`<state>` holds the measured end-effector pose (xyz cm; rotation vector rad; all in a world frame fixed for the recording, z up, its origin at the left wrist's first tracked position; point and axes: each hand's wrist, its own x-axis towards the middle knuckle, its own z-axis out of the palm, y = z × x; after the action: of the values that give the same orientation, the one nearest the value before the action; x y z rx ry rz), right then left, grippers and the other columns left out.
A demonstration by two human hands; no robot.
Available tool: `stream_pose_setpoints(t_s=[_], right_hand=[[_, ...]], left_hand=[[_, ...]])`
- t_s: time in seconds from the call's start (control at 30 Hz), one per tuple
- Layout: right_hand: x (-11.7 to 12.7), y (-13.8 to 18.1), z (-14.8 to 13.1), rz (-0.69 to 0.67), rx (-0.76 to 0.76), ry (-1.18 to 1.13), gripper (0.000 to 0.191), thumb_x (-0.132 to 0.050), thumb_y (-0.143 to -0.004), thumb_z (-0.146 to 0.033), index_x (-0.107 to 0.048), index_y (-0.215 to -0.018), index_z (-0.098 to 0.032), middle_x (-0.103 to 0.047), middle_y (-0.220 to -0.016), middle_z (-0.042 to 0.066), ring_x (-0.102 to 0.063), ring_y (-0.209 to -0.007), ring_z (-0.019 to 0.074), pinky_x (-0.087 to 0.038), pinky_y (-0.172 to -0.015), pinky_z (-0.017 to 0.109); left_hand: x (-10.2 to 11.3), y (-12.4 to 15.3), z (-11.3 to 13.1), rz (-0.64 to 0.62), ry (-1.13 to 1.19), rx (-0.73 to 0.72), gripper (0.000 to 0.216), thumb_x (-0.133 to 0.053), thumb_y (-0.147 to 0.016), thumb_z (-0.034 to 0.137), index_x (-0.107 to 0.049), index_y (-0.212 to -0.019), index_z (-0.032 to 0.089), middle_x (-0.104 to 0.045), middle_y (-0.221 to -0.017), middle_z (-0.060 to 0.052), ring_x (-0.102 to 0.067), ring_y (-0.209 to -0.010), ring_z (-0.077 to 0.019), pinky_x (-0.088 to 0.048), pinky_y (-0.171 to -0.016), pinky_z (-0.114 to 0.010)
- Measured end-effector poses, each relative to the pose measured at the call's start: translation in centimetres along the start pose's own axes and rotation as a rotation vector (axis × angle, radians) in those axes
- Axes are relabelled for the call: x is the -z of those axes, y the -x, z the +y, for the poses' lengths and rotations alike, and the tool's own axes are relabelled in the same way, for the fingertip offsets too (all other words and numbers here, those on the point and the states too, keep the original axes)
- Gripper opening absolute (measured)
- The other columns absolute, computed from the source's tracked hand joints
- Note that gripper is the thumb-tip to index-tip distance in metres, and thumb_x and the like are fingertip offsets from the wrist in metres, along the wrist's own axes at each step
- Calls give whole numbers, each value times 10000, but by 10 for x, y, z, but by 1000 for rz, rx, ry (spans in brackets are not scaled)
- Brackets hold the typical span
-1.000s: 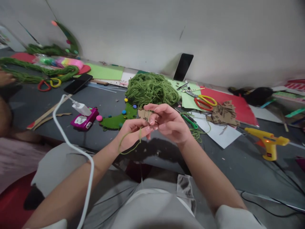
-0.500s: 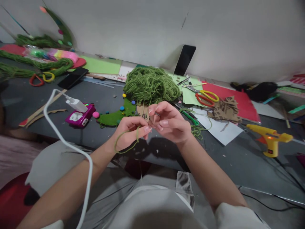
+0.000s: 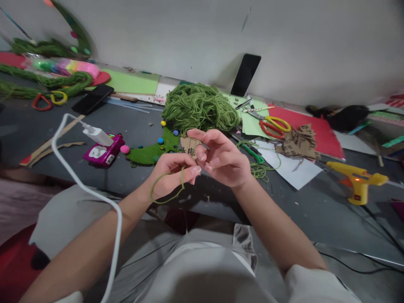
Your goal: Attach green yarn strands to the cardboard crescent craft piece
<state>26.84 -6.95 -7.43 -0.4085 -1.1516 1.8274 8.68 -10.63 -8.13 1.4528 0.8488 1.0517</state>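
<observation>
My left hand point(image 3: 173, 174) is closed, pinching a length of green yarn point(image 3: 164, 191) that loops down below the wrist. My right hand point(image 3: 222, 160) is right next to it, fingers curled and pinched at the same yarn near the left fingertips. Both hands hover above the near edge of the dark table point(image 3: 315, 210). Just behind them lie a small cardboard piece point(image 3: 188, 146) with printed characters and a big heap of green yarn point(image 3: 199, 108).
A green felt shape point(image 3: 148, 153) with coloured pompoms lies left of the hands. A white charger and cable point(image 3: 94, 135) sit on a magenta device point(image 3: 102, 152). Red-yellow scissors point(image 3: 274, 124), a yellow glue gun point(image 3: 358, 181), cardboard scraps point(image 3: 296, 145), coloured paper and two phones are around.
The view has shifted slightly. My right fingers have opened a little and lifted from the left fingertips; my left hand keeps its pinch on the yarn.
</observation>
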Motion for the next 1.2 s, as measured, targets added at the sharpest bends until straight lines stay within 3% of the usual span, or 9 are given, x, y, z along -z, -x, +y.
stream_pose_setpoints(t_s=[0.23, 0.53, 0.7, 1.2], right_hand=[[-1, 4, -2, -63, 10, -4, 375, -736, -710, -156, -630, -1051, -271, -625, -1401, 22, -619, -829, 125, -579, -674, 275], [-2, 4, 2, -93, -19, -7, 336, -764, -797, -217, -620, -1096, -261, -580, -1458, 52, -651, -910, 159, -636, -637, 309], [-3, 4, 0, -111, -34, 0, 365, -773, -765, -213, -619, -1092, -260, -559, -1490, 51, -654, -958, 182, -641, -660, 342], [3, 3, 6, 2, -12, 3, 376, -796, -734, -269, -651, -1081, -277, -667, -1298, 32, -539, -732, 118, -568, -694, 309]], left_hand=[[-1, 0, 1, 4, 30, 1, 334, -755, -857, 400, -660, -655, 151, -644, -575, -32, -549, -534, -118, -429, -509, -250], [3, 1, -10, -11, 76, 4, 233, -748, -875, 353, -707, -765, 152, -666, -705, -38, -600, -586, -131, -483, -561, -269], [2, 1, -7, 6, 85, 1, 285, -746, -882, 355, -666, -698, 152, -628, -619, -22, -582, -560, -129, -462, -546, -269], [6, 1, -5, 0, 16, 24, 308, -715, -892, 387, -684, -701, 147, -645, -594, -28, -537, -539, -119, -402, -519, -253]])
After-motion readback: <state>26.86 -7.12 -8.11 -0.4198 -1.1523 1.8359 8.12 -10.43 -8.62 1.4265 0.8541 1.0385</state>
